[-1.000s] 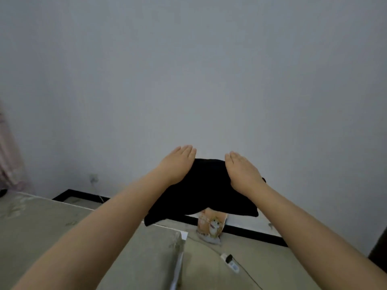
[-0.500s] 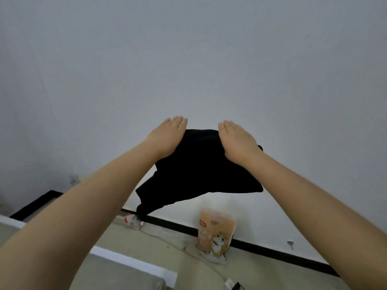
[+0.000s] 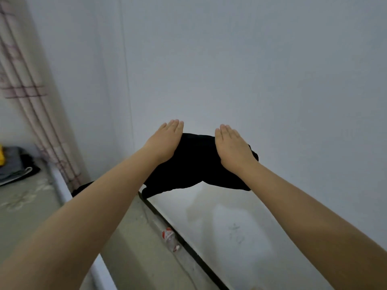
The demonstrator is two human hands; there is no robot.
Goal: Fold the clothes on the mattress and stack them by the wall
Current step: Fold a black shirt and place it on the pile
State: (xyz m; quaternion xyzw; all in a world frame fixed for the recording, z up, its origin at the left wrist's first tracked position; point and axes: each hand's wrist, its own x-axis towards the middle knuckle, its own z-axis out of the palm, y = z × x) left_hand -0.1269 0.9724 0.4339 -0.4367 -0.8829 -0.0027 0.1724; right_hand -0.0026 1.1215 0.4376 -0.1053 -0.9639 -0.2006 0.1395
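Observation:
A folded black garment hangs in the air in front of the white wall, carried between both hands. My left hand grips its left side, palm down with the fingers flat on top. My right hand grips its right side in the same way. The thumbs are hidden under the cloth. At the far left, a stack of folded clothes in grey, black and yellow lies on the mattress next to the curtain.
A striped pale curtain hangs at the left. Between the mattress edge and the wall runs a strip of floor with a black skirting. A plastic bottle lies there on its side.
The view has swung left: the orange bag has gone out of sight, while the curtain and the stack of clothes have come in. Both hands still carry the black garment the same way.

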